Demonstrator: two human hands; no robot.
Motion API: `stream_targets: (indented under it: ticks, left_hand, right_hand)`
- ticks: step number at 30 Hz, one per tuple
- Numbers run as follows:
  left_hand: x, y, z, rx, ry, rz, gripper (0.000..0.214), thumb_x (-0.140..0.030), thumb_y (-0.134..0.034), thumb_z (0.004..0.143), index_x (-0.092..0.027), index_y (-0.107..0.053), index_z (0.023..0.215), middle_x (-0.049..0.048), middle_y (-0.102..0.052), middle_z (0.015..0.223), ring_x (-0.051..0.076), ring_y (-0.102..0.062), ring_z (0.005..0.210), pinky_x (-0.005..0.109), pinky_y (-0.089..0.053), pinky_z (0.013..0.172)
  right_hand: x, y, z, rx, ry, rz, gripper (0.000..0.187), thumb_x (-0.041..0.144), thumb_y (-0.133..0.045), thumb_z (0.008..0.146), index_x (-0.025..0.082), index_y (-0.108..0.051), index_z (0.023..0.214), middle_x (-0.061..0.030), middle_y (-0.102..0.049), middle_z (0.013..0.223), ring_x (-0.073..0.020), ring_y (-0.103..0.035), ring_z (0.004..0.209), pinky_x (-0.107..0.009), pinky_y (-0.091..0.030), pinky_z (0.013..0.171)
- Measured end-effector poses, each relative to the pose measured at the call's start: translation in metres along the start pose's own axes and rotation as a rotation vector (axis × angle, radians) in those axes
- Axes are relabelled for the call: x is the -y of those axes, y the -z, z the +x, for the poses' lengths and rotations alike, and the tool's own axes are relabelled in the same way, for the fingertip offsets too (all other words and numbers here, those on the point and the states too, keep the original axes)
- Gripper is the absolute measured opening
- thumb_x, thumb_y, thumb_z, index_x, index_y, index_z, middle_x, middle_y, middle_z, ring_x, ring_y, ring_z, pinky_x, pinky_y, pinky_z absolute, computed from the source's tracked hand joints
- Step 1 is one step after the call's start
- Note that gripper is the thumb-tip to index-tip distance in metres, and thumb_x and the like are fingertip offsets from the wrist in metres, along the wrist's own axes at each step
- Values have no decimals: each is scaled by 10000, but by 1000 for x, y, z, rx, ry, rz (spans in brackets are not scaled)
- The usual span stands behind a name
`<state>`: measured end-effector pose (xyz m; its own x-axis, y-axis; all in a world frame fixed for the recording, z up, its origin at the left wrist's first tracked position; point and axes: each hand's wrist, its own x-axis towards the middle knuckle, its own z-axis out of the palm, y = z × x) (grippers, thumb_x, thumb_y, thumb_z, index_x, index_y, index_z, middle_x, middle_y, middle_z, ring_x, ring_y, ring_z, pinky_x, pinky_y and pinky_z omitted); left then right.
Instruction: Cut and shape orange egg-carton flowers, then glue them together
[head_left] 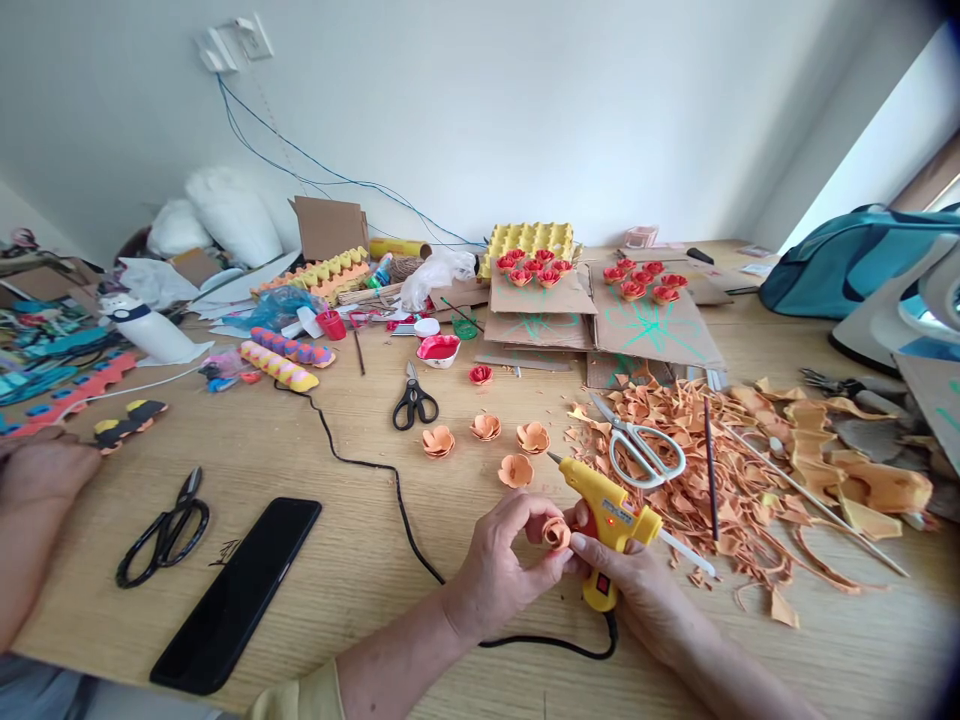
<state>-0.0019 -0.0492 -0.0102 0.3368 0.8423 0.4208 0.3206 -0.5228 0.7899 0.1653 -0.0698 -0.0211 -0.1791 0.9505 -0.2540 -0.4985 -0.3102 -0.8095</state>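
Observation:
My left hand (510,560) pinches a small orange paper-pulp flower (556,533) between thumb and fingers. Wrapped round the handle of a yellow hot glue gun (600,500) is my right hand (637,575), its thumb reaching to the flower's edge. The gun's nozzle points up and left, past the flower; a white glue stick (686,552) sticks out of its back. A small light glows orange on its body. Just beyond my hands lie several open orange flower cups (516,471) and one red flower (481,375).
White-handled scissors (646,452) lie on a heap of orange scraps (750,500) at right. Cardboard sheets (656,325) behind carry red flowers (643,280). Black scissors (414,398), a phone (238,590) and the gun's cord (409,520) are at left, with another person's hand (49,465) at the edge.

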Motion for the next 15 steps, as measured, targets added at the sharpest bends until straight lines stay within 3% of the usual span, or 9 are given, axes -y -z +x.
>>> stream_targets:
  ticks: [15]
  left_hand:
    - [-3, -2, -1, 20, 52, -88, 112, -152, -654, 772, -170, -560, 831, -29, -558, 701, 78, -482, 605, 183, -438, 601]
  right_hand:
    - [-4, 5, -1, 6, -59, -48, 376, 395, -867, 684, 197, -604, 866, 1, -653, 835, -137, -608, 776, -227, -489, 700]
